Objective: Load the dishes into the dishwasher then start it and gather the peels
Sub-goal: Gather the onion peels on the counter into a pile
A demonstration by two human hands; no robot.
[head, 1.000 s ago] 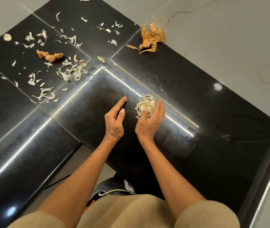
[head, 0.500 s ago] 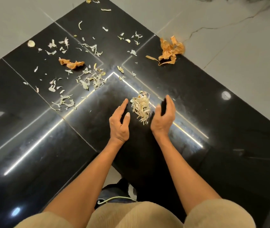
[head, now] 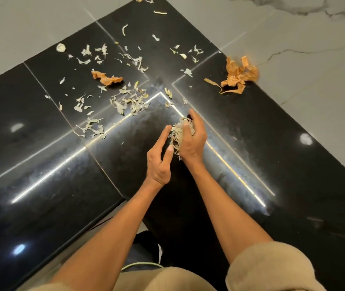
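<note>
Both hands work at the inner corner of a glossy black L-shaped tabletop (head: pixel 41 164). The right hand (head: pixel 192 139) curls around a clump of pale peels (head: pixel 177 134), its grip closed on them with fingers wrapped over the top and thumb beside the bundle; strands hang out below the palm. The left hand (head: pixel 160 162) stands on edge just beside it, palm turned toward the clump, fingers straight and thumb raised, its grip released and holding nothing, with the fingertip near the peels' left side. Whether the clump touches the tabletop cannot be told. More pale peels lie loose farther back: a thick scatter (head: pixel 131 100) near the middle, a smaller patch (head: pixel 92 128) to its left, and thin scraps (head: pixel 98 54) spread toward the far edge. A small orange skin (head: pixel 107 77) lies among them, and a larger crumpled orange skin (head: pixel 237 75) sits at the far right edge of the tabletop, against the pale marbled wall (head: pixel 304 59). A round white piece (head: pixel 60 47) rests near the far left edge. Strip-light reflections run across the black surface. Beige sleeves (head: pixel 272 267) are pushed up the forearms at the bottom of the view.
</note>
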